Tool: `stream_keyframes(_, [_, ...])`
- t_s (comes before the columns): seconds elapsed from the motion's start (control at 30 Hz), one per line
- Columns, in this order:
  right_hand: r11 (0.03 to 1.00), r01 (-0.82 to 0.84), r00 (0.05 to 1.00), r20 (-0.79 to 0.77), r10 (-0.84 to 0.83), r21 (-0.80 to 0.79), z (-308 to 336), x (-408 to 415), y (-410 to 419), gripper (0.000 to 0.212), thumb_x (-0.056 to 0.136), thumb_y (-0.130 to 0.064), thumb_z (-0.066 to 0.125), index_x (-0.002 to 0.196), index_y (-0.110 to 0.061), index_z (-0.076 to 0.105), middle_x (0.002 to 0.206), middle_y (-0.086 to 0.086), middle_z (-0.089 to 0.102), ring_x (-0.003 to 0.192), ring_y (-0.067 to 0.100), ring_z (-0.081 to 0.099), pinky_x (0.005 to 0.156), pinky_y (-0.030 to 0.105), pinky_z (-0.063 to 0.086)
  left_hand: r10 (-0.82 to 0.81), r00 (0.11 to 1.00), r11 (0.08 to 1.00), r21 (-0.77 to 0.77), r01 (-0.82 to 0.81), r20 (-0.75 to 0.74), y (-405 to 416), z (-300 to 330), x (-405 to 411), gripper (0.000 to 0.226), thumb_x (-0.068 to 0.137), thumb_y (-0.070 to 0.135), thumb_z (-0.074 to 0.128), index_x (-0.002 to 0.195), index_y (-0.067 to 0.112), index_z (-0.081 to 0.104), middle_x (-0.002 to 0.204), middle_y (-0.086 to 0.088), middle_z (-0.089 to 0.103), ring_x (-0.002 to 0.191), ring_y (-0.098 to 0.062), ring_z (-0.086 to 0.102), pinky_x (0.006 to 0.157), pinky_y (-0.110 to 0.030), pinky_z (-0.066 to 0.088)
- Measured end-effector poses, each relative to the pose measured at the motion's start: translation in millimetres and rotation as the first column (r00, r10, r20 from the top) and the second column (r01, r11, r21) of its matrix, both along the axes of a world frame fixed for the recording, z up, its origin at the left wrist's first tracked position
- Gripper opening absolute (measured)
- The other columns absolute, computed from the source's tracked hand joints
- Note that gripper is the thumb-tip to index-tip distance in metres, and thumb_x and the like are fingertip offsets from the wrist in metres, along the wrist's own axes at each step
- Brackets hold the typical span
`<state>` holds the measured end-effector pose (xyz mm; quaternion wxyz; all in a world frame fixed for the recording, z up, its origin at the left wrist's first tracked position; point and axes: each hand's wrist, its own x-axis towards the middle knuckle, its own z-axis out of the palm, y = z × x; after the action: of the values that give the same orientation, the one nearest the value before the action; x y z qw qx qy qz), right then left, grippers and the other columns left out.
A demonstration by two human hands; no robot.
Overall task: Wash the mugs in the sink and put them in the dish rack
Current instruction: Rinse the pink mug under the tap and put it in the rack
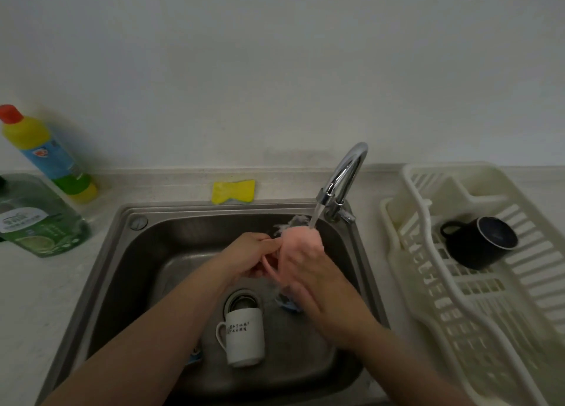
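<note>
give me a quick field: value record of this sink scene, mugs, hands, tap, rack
pink mug: held under the running tap, both hands on it
left hand: grips the pink mug's side
right hand: wraps the pink mug
white mug: in the sink, lying by the drain
black mug: in the dish rack, on its side
sponge: yellow, behind the sink
bottles: left on the counter

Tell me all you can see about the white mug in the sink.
The white mug looks ceramic, with one loop handle on its left side and small dark writing on its wall. It lies on its side on the sink floor, its mouth toward the drain. Neither hand touches it.
</note>
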<state>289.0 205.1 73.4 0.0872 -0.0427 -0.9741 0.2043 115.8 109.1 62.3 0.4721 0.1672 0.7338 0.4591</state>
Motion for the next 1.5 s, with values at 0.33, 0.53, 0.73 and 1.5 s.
stream_keyframes(0.33, [0.969, 0.081, 0.996, 0.044, -0.073, -0.234, -7, 22, 2, 0.066, 0.097, -0.055, 0.022, 0.154, -0.024, 0.01, 0.161, -0.015, -0.001, 0.147, 0.003, -0.008, 0.12, 0.031, 0.004, 0.02, 0.998, 0.999, 0.048, -0.023, 0.063, 4, -2, -8, 0.026, 0.101, 0.033, 0.051, 0.083, 0.016, 0.06, 0.075, -0.004, 0.066, 0.05, -0.008, 0.057, 0.044, -0.018, 0.037])
stream_keyframes(0.53, [0.778, 0.314, 0.947, 0.123, -0.296, -0.544, 5, 0, 6, 0.063, 0.096, -0.063, 0.026, 0.15, -0.047, -0.003, 0.159, -0.022, -0.004, 0.145, 0.004, 0.013, 0.114, 0.028, 0.022, 0.073, 0.989, 0.994, 0.066, -0.082, 0.125, -1, -6, -3, 0.025, 0.101, 0.032, 0.05, 0.086, 0.014, 0.058, 0.073, -0.002, 0.065, 0.05, -0.009, 0.055, 0.045, -0.019, 0.037])
stream_keyframes(0.73, [0.853, 0.284, 0.959, 0.138, -0.249, -0.438, 3, -10, 7, 0.06, 0.101, -0.048, 0.026, 0.154, -0.032, 0.003, 0.157, -0.024, -0.012, 0.144, -0.005, -0.01, 0.121, 0.026, 0.004, 0.056, 0.995, 0.997, 0.054, -0.06, 0.085, -4, -6, -6, 0.027, 0.101, 0.033, 0.05, 0.084, 0.014, 0.058, 0.076, -0.004, 0.067, 0.051, -0.01, 0.057, 0.045, -0.019, 0.039])
stream_keyframes(1.5, [0.998, -0.001, 0.995, 0.095, 0.007, -0.06, -3, 12, 0, 0.056, 0.1, -0.052, 0.016, 0.15, -0.027, 0.014, 0.159, -0.014, 0.005, 0.146, 0.001, -0.01, 0.119, 0.024, -0.007, 0.046, 0.997, 0.999, 0.026, -0.047, 0.069, -3, -6, -9, 0.029, 0.1, 0.034, 0.051, 0.079, 0.017, 0.059, 0.076, -0.008, 0.065, 0.059, -0.015, 0.058, 0.045, -0.018, 0.039])
